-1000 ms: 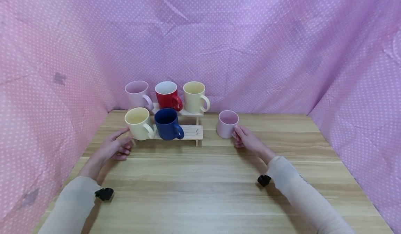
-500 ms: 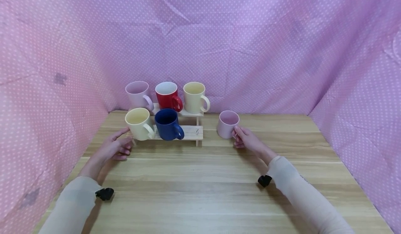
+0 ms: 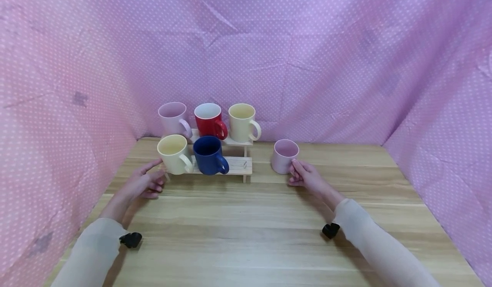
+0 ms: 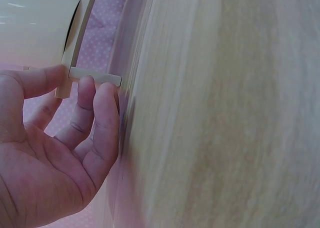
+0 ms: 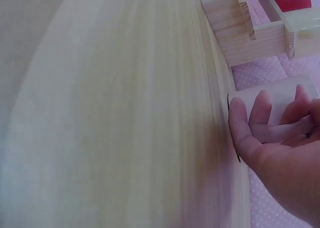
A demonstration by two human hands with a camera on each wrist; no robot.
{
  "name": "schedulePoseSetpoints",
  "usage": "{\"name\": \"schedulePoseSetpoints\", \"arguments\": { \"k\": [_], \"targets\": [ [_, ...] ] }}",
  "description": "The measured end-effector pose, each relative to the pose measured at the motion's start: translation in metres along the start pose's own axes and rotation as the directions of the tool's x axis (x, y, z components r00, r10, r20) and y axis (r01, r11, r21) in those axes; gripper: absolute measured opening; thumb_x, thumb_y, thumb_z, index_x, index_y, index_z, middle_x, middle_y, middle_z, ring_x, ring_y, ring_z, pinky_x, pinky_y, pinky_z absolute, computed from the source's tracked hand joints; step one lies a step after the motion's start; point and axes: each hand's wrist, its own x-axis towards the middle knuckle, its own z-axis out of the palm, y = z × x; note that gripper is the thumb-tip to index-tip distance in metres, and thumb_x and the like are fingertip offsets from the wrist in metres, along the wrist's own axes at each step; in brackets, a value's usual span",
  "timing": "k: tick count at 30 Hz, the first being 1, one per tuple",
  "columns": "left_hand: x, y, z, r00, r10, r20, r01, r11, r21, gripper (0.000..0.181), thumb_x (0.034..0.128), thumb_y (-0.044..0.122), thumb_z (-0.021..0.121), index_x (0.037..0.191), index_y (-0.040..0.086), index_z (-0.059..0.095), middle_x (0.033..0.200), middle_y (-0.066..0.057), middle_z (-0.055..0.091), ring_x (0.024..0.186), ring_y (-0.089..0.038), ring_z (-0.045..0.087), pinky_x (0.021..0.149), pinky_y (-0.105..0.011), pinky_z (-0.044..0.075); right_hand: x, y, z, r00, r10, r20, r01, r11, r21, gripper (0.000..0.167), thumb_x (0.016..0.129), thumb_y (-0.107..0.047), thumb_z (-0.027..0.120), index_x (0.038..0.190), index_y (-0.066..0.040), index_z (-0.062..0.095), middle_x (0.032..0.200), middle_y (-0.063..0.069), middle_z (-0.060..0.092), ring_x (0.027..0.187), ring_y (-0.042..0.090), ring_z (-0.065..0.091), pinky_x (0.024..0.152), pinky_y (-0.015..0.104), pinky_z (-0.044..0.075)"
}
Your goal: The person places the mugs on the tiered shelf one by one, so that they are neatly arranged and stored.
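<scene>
At the left end of a two-step wooden rack (image 3: 230, 166), my left hand (image 3: 143, 183) holds the lower shelf between thumb and fingers. On that shelf stand a pale yellow mug (image 3: 173, 158) and a dark blue mug (image 3: 207, 159). The upper step bears a pink mug (image 3: 172, 118), a red mug with a white inside (image 3: 207, 122) and another pale yellow mug (image 3: 241, 127). To the right of the rack, another pink mug (image 3: 282, 161) stands upright on the table. My right hand (image 3: 309, 178) pinches its handle, which the fingers mostly hide.
A wood-grain table (image 3: 230, 235) stretches in front of the rack. Pink dotted cloth (image 3: 292, 65) hangs behind and on both sides. Dark wrist pieces sit at the left cuff (image 3: 130, 240) and the right cuff (image 3: 330, 230).
The head view has shifted slightly, so everything appears a little lower and farther right. Both hands keep their holds, and the mugs on the rack stay in place.
</scene>
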Motion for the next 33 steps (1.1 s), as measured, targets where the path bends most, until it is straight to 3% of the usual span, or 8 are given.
{"name": "schedulePoseSetpoints", "arguments": {
  "k": [8, 15, 26, 33],
  "targets": [
    [0.001, 0.001, 0.001, 1.000, 0.002, 0.003, -0.002, 1.000, 0.003, 0.077, 0.1043, 0.037, 0.058, 0.165, 0.025, 0.013, 0.093, -0.006, 0.064, 0.075, -0.018, 0.066, 0.065, -0.039, 0.062, -0.014, -0.008, -0.002, 0.999, -0.030, 0.020, 0.031, 0.999, -0.038, 0.047, 0.112, -0.032, 0.040, 0.103, 0.014, 0.044, 0.083, 0.010, 0.045, 0.089, 0.024, 0.063, 0.095, 0.048, 0.056],
    [0.000, 0.003, 0.001, 1.000, 0.002, 0.000, -0.002, 1.000, 0.007, 0.077, 0.1038, 0.038, 0.059, 0.164, 0.026, 0.014, 0.093, -0.007, 0.064, 0.076, -0.019, 0.066, 0.066, -0.039, 0.062, -0.026, -0.022, 0.002, 0.999, -0.026, 0.032, 0.029, 0.994, -0.110, 0.050, 0.111, -0.035, 0.041, 0.103, 0.014, 0.047, 0.096, 0.015, 0.055, 0.108, 0.043, 0.066, 0.101, 0.056, 0.049],
    [-0.001, 0.000, 0.001, 1.000, -0.003, 0.009, 0.003, 1.000, 0.003, 0.077, 0.1034, 0.039, 0.060, 0.164, 0.026, 0.014, 0.095, -0.008, 0.064, 0.077, -0.020, 0.066, 0.067, -0.040, 0.062, -0.033, -0.043, 0.023, 0.995, -0.038, 0.094, 0.053, 0.984, -0.171, 0.042, 0.111, -0.034, 0.044, 0.098, 0.004, 0.053, 0.097, 0.014, 0.061, 0.097, 0.028, 0.071, 0.099, 0.059, 0.049],
    [0.002, 0.000, -0.001, 1.000, -0.011, 0.007, 0.011, 1.000, -0.003, 0.076, 0.1042, 0.037, 0.059, 0.164, 0.025, 0.014, 0.094, -0.007, 0.064, 0.076, -0.020, 0.066, 0.066, -0.040, 0.062, -0.026, -0.054, 0.045, 0.987, -0.053, 0.149, 0.079, 0.981, -0.174, 0.045, 0.111, -0.035, 0.044, 0.099, 0.008, 0.054, 0.094, 0.013, 0.062, 0.102, 0.037, 0.070, 0.097, 0.056, 0.052]
  ]
}}
